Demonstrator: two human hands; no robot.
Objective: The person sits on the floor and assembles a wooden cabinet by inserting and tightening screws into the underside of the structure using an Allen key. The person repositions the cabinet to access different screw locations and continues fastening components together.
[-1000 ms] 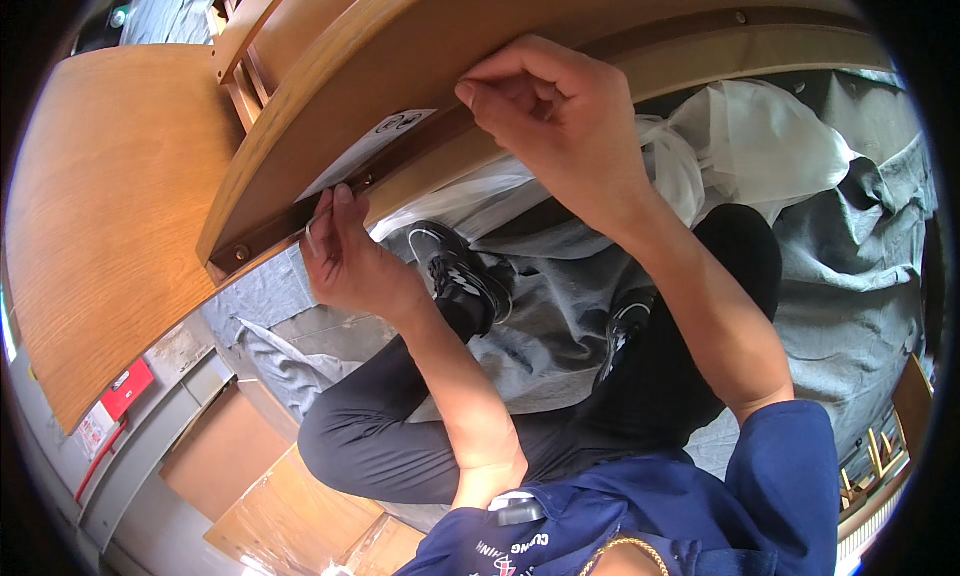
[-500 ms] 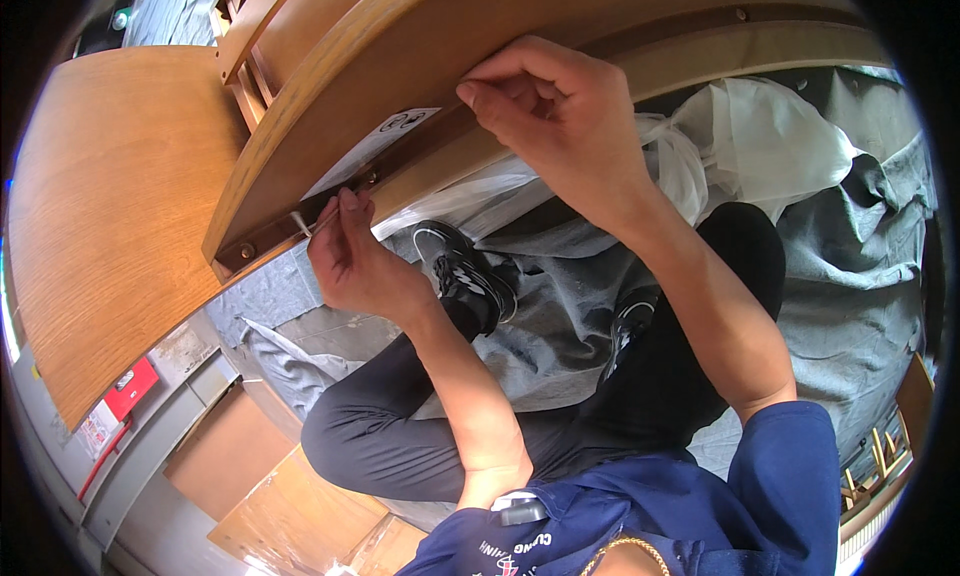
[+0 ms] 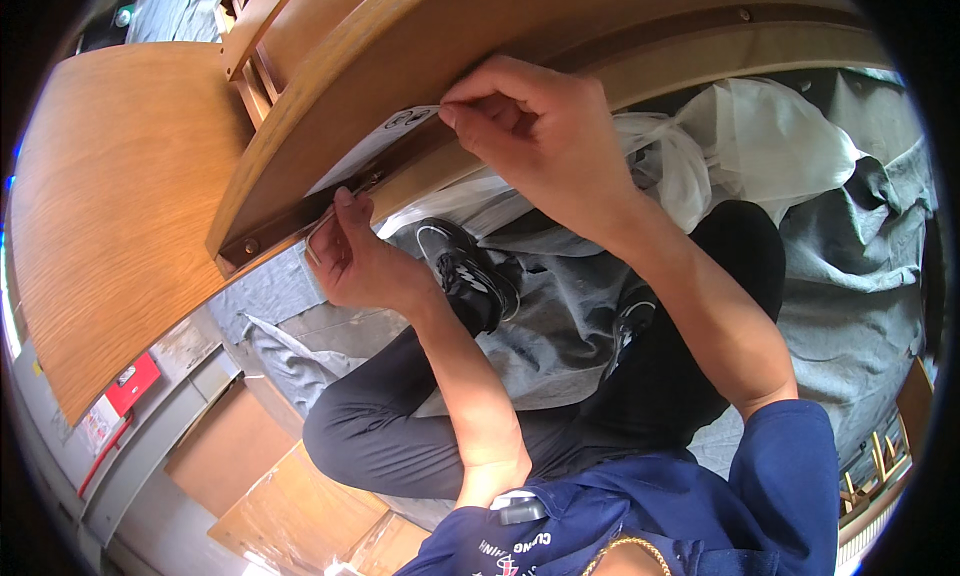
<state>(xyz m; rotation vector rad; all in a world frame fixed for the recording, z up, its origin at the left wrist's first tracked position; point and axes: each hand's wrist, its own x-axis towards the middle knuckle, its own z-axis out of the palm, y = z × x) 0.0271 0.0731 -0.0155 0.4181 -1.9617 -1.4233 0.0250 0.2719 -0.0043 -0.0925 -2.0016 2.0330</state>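
Pinching the corner of a white label (image 3: pixel 372 148) stuck to the wooden panel (image 3: pixel 420 56), your right hand (image 3: pixel 545 141) sits in the upper middle of the frame, thumb and forefinger closed tight on the label's right edge. The label lies flat along the panel's lower rail (image 3: pixel 300 226), running down toward the left of centre.

Your left hand (image 3: pixel 360 261) is just below the label's lower end, left of centre, curled nearly closed around a thin metal tool (image 3: pixel 322 226), with the thumb pressed up near a bolt (image 3: pixel 248 246) on the dark strip. You can't see the tool's tip clearly, so its exact kind stays uncertain.

The label looks thin, light and flimsy, likely to tear if you pull it fast; take it by the freed corner, close to the wood. The panel looks stiff and heavy, with a smooth finish that could slip, so its edge or rail is the better hold.

Below your hands lie a grey cloth (image 3: pixel 560 316), a black shoe (image 3: pixel 468 271) and clear plastic wrap (image 3: pixel 740 136) at upper right. A second wooden board (image 3: pixel 110 216) fills the left of the frame.
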